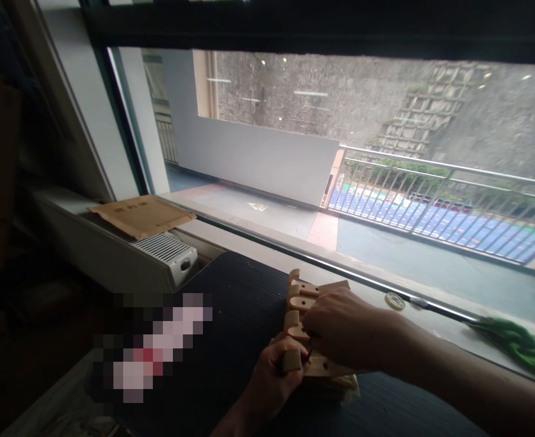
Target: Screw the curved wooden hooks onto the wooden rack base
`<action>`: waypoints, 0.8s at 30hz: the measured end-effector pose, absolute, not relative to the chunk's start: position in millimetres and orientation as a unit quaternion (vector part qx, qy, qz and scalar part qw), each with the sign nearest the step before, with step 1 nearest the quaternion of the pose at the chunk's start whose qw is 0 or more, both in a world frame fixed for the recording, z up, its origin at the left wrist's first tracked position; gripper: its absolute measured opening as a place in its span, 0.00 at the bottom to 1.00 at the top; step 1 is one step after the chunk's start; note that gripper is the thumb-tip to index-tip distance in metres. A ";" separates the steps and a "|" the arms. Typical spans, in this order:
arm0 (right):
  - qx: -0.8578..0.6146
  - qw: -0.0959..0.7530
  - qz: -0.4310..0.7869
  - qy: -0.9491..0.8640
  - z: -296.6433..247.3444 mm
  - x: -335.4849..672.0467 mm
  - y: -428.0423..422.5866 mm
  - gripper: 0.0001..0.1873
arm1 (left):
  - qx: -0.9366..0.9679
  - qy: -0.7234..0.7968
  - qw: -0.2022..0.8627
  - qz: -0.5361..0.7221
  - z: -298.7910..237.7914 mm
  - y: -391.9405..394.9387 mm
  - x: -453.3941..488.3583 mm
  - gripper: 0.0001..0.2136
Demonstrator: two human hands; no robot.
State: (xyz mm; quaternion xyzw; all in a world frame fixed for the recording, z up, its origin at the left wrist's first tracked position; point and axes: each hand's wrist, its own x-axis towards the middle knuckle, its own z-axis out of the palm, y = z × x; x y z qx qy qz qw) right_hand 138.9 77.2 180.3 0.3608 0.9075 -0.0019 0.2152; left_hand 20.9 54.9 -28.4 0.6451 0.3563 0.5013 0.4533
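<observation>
A row of several pale wooden pieces with curled, hooked ends and small dark holes rests on a dark tabletop near the window. My left hand is closed around the nearest hooked wooden piece, whose blunt end sticks out between thumb and fingers. Over the row, my right hand is curled with its knuckles up. A thin dark bit shows just below its fingers, too small to name, and whatever the fingers grip is hidden. Under the near end of the row lies a rough-edged stack.
A roll of tape and a green cloth lie on the window sill. At the left, a brown envelope sits on a white slatted unit. The window glass rises behind the table. A blurred-out patch covers something on the tabletop.
</observation>
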 end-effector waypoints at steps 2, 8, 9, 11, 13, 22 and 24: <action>0.375 0.215 0.000 0.902 179.9 139.8 76.8 0.06 | 0.648 0.357 0.454 0.497 -28.8 55.2 20.5 0.03; 0.344 0.208 0.005 0.916 186.8 141.9 75.5 0.03 | 0.645 0.357 0.457 0.497 -23.6 55.3 20.7 0.02; 0.343 0.218 0.009 0.914 187.3 141.2 75.4 0.04 | 0.645 0.358 0.459 0.496 -22.0 55.0 20.8 0.02; 0.349 0.234 0.012 0.907 186.1 139.9 75.3 0.04 | 0.644 0.358 0.460 0.495 -19.0 54.6 20.9 0.02; 0.359 0.229 0.009 0.905 183.4 139.7 75.0 0.04 | 0.646 0.359 0.460 0.492 -16.8 54.4 20.8 0.02; 0.350 0.232 0.013 0.907 189.6 138.4 71.0 0.05 | 0.643 0.352 0.464 0.497 -18.5 56.0 21.7 0.02; 0.347 0.239 0.018 0.907 187.9 136.4 71.7 0.06 | 0.642 0.349 0.469 0.495 -16.6 55.6 21.4 0.02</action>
